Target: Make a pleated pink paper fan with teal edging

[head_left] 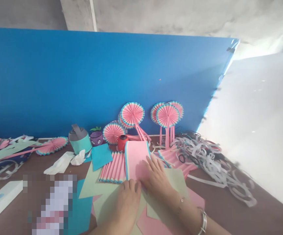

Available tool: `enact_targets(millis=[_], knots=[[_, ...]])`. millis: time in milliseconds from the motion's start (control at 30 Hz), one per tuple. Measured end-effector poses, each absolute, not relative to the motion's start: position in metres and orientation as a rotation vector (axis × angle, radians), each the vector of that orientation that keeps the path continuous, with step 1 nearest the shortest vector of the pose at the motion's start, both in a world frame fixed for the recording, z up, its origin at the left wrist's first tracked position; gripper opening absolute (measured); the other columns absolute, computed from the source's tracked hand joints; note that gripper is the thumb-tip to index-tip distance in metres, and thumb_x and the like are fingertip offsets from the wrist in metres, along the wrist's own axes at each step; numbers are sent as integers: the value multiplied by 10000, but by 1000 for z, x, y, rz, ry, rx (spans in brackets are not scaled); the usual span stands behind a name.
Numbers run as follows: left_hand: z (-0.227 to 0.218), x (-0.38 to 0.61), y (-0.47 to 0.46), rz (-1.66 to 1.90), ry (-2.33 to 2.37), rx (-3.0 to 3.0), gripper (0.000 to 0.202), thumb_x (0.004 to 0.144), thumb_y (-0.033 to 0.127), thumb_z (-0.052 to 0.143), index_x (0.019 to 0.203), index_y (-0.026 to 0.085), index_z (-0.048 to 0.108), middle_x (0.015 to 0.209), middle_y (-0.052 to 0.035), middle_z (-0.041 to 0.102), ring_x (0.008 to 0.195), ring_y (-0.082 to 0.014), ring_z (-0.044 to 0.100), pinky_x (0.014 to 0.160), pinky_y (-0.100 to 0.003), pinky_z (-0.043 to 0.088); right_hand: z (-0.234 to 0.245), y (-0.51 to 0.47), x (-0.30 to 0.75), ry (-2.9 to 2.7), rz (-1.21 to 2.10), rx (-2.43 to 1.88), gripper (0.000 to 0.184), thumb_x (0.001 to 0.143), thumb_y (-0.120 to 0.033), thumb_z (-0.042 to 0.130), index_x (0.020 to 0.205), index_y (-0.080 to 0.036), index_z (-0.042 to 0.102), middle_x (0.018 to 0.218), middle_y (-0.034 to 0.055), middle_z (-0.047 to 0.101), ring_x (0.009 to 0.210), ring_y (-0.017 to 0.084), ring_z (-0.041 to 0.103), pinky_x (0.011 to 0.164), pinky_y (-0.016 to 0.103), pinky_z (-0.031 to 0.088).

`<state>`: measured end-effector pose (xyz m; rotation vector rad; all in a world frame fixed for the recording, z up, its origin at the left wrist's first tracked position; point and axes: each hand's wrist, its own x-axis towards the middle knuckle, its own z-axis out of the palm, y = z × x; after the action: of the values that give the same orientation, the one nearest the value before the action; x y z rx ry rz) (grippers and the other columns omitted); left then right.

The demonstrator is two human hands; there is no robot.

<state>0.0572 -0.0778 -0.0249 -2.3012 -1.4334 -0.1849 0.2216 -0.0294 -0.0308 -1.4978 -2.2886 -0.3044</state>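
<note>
A pink paper strip (pixel 136 158) with cream and blue side borders lies lengthwise in front of me. My left hand (pixel 129 197) has its fingers curled closed at the strip's near edge. My right hand (pixel 157 178) lies on the strip's right side, fingers stretched out and pressing it flat. The two thumbs almost meet at the near edge, and the paper directly under them is hidden. To the left of the strip rests a pleated pink paper (pixel 113 168); another pleated piece (pixel 177 158) lies to the right. Pale green sheets (pixel 107 205) are spread beneath the hands.
Finished-looking round pink paper fans (pixel 168 116) lean against the blue partition (pixel 94 81). Tangled white paper strips (pixel 205 153) heap up at the right. A teal cup (pixel 80 140), a purple pot (pixel 96 138), crumpled tissue (pixel 79 158) and blue paper (pixel 101 156) sit at the left.
</note>
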Motion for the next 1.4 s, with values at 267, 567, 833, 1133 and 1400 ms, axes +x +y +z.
enact_targets(millis=[267,567,833,1133,1400], knots=[[-22,59,-81,-86,-1437,-2284,355,677,-23,555,969,129,689,762,-87,612,686,-233,562,580,-327,426,-38,-20,254,-2184,-262,-1812,790,764,-612,552,1384,-160,369,1479,189,301,1385,362,179,1065,555,212],[-9,52,-82,-71,-1506,-2369,409,655,-103,465,919,122,681,778,-92,640,703,-243,598,594,-328,454,-8,-13,288,-2041,-243,-2048,630,766,-434,598,1315,-151,477,1410,204,398,1340,383,257,1028,559,216],[-5,47,-75,-170,-1622,-2479,406,712,-76,409,928,136,681,863,-122,654,794,-284,618,634,-371,461,24,-40,237,-2691,-192,-1222,175,843,-242,532,701,-192,621,713,31,619,763,181,524,716,329,341],[7,34,-63,-1287,-1417,-2383,225,812,55,414,950,183,536,999,-100,561,998,-230,535,843,-381,449,16,-34,240,-2385,-278,-1248,176,753,-75,474,629,-179,546,630,17,565,635,147,497,613,284,324],[6,44,-63,-1683,-1724,-2672,196,857,337,503,737,186,532,701,-15,581,691,-160,553,646,-267,443,32,-51,228,-2289,-211,-942,186,799,-85,407,732,-195,542,675,14,562,631,135,519,568,237,366]])
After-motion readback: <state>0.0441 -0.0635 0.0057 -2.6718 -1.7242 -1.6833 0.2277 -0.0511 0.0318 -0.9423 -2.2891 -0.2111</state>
